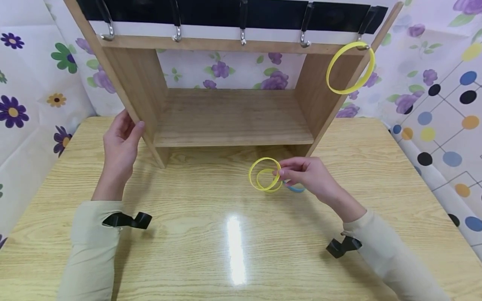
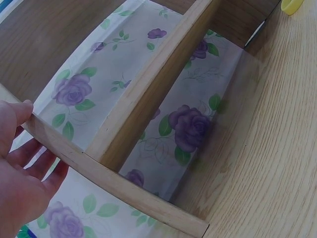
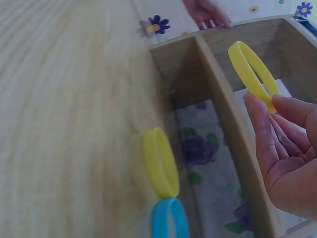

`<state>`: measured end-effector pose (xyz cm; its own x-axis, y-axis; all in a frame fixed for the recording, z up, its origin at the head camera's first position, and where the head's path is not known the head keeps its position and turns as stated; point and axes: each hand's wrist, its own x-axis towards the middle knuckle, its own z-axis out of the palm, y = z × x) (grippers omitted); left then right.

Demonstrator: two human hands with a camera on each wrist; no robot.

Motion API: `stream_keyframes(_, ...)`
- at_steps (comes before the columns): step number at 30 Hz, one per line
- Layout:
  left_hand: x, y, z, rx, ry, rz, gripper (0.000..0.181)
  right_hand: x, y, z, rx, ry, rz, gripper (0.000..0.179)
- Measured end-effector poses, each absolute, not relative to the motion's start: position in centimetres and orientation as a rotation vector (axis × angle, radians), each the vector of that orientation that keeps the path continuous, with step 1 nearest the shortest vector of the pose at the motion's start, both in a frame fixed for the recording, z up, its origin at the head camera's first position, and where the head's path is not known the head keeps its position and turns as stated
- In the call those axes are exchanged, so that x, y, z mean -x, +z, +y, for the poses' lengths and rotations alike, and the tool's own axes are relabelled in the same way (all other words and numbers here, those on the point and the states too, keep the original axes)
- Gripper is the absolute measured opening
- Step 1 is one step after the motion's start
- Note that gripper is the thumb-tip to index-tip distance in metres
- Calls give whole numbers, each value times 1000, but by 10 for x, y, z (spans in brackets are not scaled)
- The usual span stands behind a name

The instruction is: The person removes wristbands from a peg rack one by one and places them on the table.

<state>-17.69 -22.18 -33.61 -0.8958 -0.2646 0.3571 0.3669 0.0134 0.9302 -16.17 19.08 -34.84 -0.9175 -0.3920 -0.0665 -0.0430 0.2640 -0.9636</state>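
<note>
My right hand (image 1: 312, 177) pinches a thin yellow ring (image 3: 241, 64) between thumb and fingertips, lifted off the tabletop in front of the wooden shelf (image 1: 233, 117). Below it a second yellow ring (image 3: 151, 156) lies on the table, touching or very near a blue ring (image 3: 161, 220). In the head view the right hand partly covers the blue ring. My left hand (image 1: 120, 144) holds the shelf's left side panel, thumb on the front edge and fingers along the outer face. Another yellow ring (image 1: 331, 67) hangs from the rightmost hook (image 1: 363, 44) of the shelf.
Several silver hooks (image 1: 242, 37) on black straps line the shelf's top bar, above a black strip (image 1: 211, 12). The shelf stands on a wood-grain table (image 1: 180, 242). Flower-patterned sheeting (image 1: 34, 125) covers the walls behind and beside it.
</note>
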Motion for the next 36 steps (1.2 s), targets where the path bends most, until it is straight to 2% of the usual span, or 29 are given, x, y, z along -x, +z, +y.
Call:
stream_keyframes(11, 178, -336, -221, 114, -1944, -1846, 46, 154, -378, 207, 343, -1633, 2167, 39)
stream_keyframes(21, 178, -335, -222, 106, -1951, -1842, 47, 148, -401, 216, 304, -1543, 2103, 35)
stream_keyframes(36, 176, -337, -222, 132, -1923, -1861, 46, 148, -405, 221, 307, -1431, 2100, 32)
